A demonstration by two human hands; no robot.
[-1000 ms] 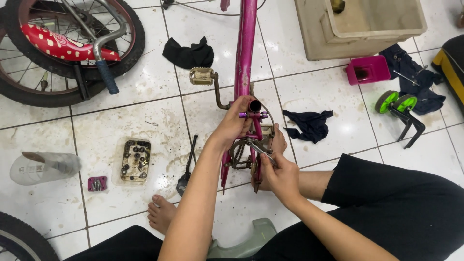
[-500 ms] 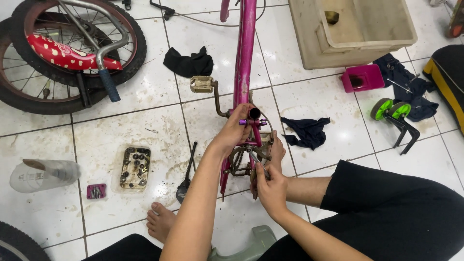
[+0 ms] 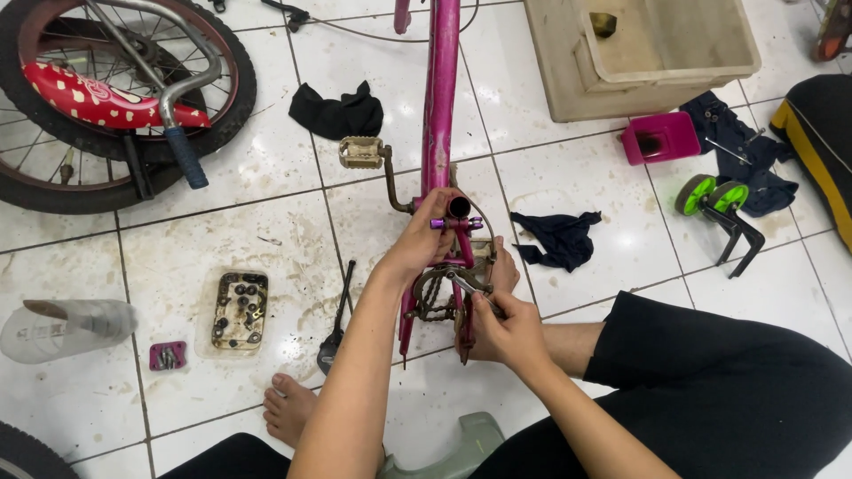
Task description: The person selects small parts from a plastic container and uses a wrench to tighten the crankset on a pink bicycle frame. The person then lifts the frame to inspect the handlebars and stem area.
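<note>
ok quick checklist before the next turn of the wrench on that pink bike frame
1. Frame steadied: ok. The left hand grips the pink frame at the seat tube opening.
2. Tool in hand: ok. The right hand holds a metal wrench at the chain area.
3. Wrench seated on the fastener: cannot tell, the contact is hidden.
4. Chain clear of fingers: cannot tell, they sit close.
5. Parts tray within reach: ok, it lies on the tiles to the left.
6. Bare foot clear of the black tool: ok, apart.
</note>
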